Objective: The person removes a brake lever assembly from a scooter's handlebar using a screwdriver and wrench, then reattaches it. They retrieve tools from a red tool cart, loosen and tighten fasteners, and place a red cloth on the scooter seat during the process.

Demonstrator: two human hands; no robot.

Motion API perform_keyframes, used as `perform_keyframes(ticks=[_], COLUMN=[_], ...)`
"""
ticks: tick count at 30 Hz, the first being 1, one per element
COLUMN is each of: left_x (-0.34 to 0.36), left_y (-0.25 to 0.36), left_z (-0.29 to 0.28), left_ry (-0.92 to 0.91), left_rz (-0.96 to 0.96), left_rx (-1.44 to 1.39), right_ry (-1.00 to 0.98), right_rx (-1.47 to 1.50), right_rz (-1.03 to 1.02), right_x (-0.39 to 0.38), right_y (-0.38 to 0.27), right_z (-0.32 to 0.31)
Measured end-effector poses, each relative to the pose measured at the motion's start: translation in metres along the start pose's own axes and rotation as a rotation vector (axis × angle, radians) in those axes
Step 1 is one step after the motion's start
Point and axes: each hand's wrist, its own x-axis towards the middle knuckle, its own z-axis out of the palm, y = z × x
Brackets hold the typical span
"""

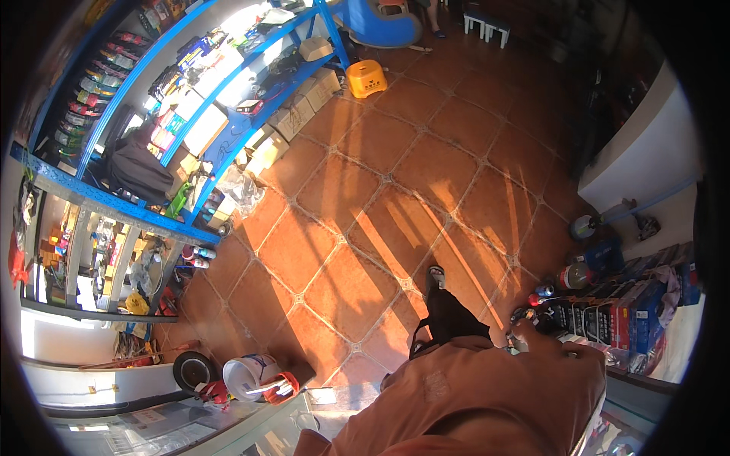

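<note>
My right hand [526, 332] is out to the right of my body, just beyond my brown shirt [464, 395]. It is close to a cluster of small dark items [523, 315] at the near end of a row of boxes [589, 319]. Its fingers are small and in shade, so whether they grip anything is unclear. No part of my left hand shows. Below me one leg in black trousers [454, 315] ends in a sandalled foot [436, 275] on the tiled floor [365, 266].
Blue shelves [114, 199] full of goods line the left. A yellow stool [366, 79] stands beside them. At the lower left are a white bucket [242, 378], a small wheel [193, 370] and a glass counter [144, 433]. A gas cylinder [576, 276] stands at the right.
</note>
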Motion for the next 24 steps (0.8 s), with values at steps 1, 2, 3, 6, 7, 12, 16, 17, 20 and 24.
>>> perform_keyframes(ticks=[1, 2, 3, 6, 7, 12, 16, 17, 20, 24], left_x=[0.018, 0.034, 0.048, 0.070, 0.070, 0.100, 0.166, 0.188, 0.258, 0.357], left_y=[0.029, 0.054, 0.076, 0.125, 0.136, 0.186, 0.238, 0.256, 0.321, 0.449], left_z=[0.013, 0.029, 0.044, 0.090, 0.102, 0.159, 0.210, 0.221, 0.248, 0.264], left_ry=[0.012, 0.018, 0.026, 0.039, 0.034, 0.032, 0.023, 0.014, 0.007, 0.109], left_rz=[0.033, 0.045, 0.045, -0.066, -0.127, -0.343, -0.407, -0.411, -0.389, -0.269], left_rx=[-0.023, -0.033, -0.040, -0.045, -0.034, 0.002, -0.020, -0.026, -0.026, -0.262], right_ry=[0.149, 0.112, 0.070, 0.104, 0.186, 0.410, 0.453, 0.469, 0.471, 0.468], right_rx=[0.021, 0.105, 0.175, 0.034, -0.026, 0.180, 0.188, 0.223, 0.220, 0.019], right_rz=[-0.118, -0.049, 0.030, -0.077, -0.146, -0.633, -0.912, -0.996, -1.113, -1.074], right_x=[0.019, 0.050, 0.087, 0.194, 0.222, 0.306, 0.330, 0.336, 0.359, 0.408], right_y=[-0.020, -0.049, -0.083, -0.223, -0.283, -0.619, -0.850, -0.893, -0.996, -1.108], right_z=[-0.011, -0.032, -0.061, -0.170, -0.207, -0.411, -0.524, -0.544, -0.586, -0.652])
